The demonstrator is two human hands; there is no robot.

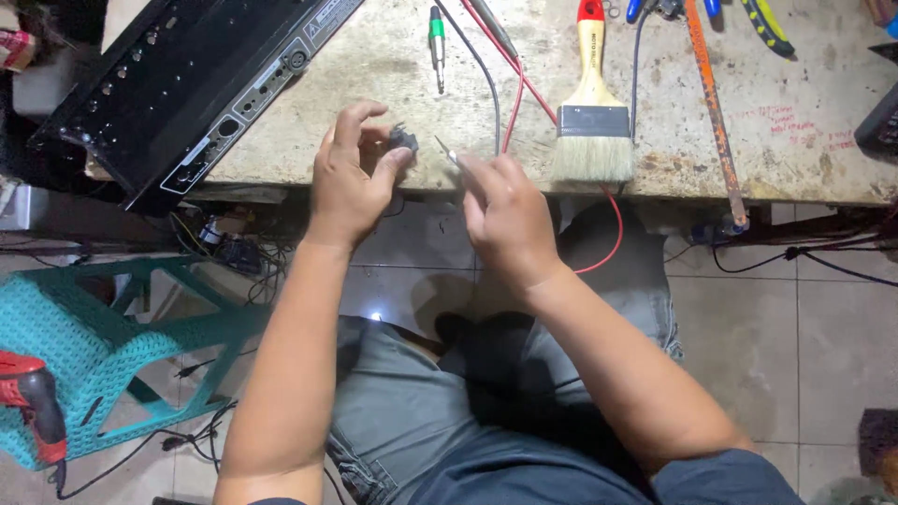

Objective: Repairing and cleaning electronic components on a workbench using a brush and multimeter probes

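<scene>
My left hand [351,173] pinches a small dark grey part [404,140] between thumb and fingers at the near edge of the workbench [374,65]. A short way to its right, my right hand [500,210] grips a thin metal tool [447,150] whose tip points up and left toward the part. A small gap separates the tool tip from the part. Both hands hover over the bench edge, above my lap.
A black electronic unit [187,84] lies tilted at the bench's left. A green-handled screwdriver [437,42], red and grey wires [510,103], a wide paintbrush [591,103] and a rusty saw blade [716,122] lie behind the hands. A teal plastic stool [103,346] and red drill [33,397] stand left.
</scene>
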